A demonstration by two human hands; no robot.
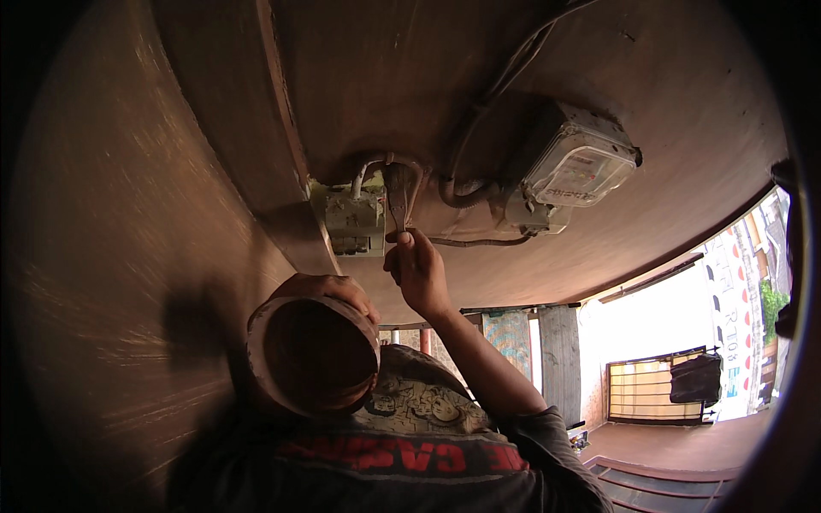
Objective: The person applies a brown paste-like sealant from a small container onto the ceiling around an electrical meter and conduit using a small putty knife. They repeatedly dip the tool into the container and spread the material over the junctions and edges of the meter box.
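Note:
My left hand (338, 291) is wrapped over the rim of an open, round paint can (368, 398), its mouth turned toward the view and its inside dark brown. My right hand (419, 274) is raised above and right of the can. Between its thumb and fingers is a thin paintbrush (398, 205), bristles pointing up against the brown wall. The brush is beside a grey-green electrical box (355, 218) stained with paint, under a bent cable (416, 188). Whether the bristles touch the wall is hard to tell.
An electricity meter (581, 167) with a clear cover is mounted to the right, joined by dark cables (466, 145). A ridge (286, 111) runs down the wall left of the box. At lower right are a barred window grille (658, 389) and a bright opening.

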